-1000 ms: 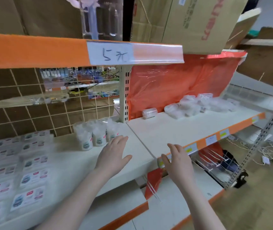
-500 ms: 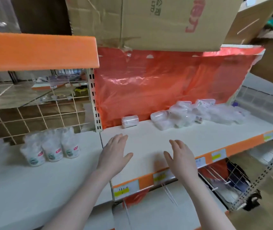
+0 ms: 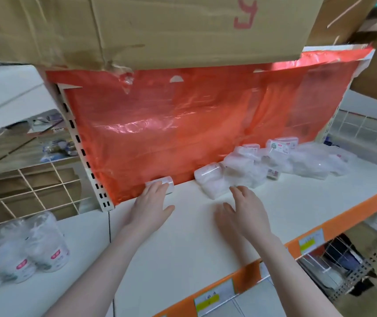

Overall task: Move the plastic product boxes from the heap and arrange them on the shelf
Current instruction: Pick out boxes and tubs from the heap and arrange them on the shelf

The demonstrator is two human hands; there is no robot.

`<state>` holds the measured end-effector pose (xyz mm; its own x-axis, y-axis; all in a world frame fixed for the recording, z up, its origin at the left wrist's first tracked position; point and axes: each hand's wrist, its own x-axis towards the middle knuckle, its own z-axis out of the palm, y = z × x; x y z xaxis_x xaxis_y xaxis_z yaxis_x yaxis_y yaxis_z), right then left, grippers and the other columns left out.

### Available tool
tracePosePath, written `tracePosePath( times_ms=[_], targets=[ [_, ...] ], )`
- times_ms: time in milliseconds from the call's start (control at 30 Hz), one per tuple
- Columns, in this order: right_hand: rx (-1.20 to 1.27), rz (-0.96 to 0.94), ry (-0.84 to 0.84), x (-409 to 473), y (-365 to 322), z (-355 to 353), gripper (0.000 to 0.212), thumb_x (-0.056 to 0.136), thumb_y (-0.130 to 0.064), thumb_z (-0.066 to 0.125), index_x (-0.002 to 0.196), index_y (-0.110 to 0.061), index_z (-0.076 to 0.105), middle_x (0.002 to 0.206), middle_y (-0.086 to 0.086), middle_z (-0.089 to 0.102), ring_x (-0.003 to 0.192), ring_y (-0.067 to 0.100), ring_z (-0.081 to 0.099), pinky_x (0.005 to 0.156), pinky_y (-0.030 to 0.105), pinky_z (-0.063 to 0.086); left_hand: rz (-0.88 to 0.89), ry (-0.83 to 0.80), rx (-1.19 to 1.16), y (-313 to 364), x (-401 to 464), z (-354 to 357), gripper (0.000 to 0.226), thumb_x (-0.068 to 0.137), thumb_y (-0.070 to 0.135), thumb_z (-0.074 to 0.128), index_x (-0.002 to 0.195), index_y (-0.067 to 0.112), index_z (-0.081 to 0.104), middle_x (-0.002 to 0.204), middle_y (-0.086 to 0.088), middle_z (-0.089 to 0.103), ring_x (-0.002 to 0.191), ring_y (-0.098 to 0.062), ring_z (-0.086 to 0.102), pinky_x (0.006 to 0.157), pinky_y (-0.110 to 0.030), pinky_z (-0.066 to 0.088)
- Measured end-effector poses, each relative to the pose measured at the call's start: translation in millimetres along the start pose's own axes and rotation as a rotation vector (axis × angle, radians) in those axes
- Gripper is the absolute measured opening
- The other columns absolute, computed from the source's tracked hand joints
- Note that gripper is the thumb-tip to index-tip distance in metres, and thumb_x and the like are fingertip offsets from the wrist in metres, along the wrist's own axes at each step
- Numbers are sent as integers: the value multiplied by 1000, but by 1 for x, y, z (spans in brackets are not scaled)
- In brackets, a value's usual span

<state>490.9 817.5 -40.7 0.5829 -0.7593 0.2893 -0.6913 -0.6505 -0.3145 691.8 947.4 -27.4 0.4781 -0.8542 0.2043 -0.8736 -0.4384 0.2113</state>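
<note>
Plastic product boxes point(image 3: 281, 161) were nearly all in the heap at this moment, piled at the back right of the shelf point(image 3: 274, 213), against the red plastic sheet point(image 3: 183, 133). Only one clear box point(image 3: 162, 182) stood apart from the heap, at the back left corner of the shelf, touching the red sheet. I judge that this one was already arranged, or was just being set in place, so the task was only at its beginning.

Your left hand point(image 3: 149, 208) lay flat with the fingers straight, and the fingertips touched the front of that single box; it did not grip it. Your right hand point(image 3: 248, 212) was also flat and relaxed, held nothing, and its fingertips were just beside the nearest box of the heap point(image 3: 210, 179), a rounded clear one. I could not tell if they already touched it.

Most of the shelf surface between the single box and the orange front edge point(image 3: 334, 218) carried nothing, so much room was left for rows. What remained, as I judge it, was almost everything: to take the boxes one after another from the heap and to put them in line beside the first one. Some boxes in the heap were wrapped in thin bags, and their number I could not count.
</note>
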Motion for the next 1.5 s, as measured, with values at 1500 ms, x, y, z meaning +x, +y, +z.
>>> tracePosePath(
  times_ms=[1500],
  targets=[
    [38, -535, -214, 69, 39, 33, 38, 97, -43, 40, 123, -20, 55, 116, -1, 53, 112, 20, 47, 94, 26, 33, -212, -8, -68, -14, 25, 28, 69, 82, 15, 56, 143, 37, 34, 121, 9, 45, 110, -15, 39, 90, -26, 37]
  ],
)
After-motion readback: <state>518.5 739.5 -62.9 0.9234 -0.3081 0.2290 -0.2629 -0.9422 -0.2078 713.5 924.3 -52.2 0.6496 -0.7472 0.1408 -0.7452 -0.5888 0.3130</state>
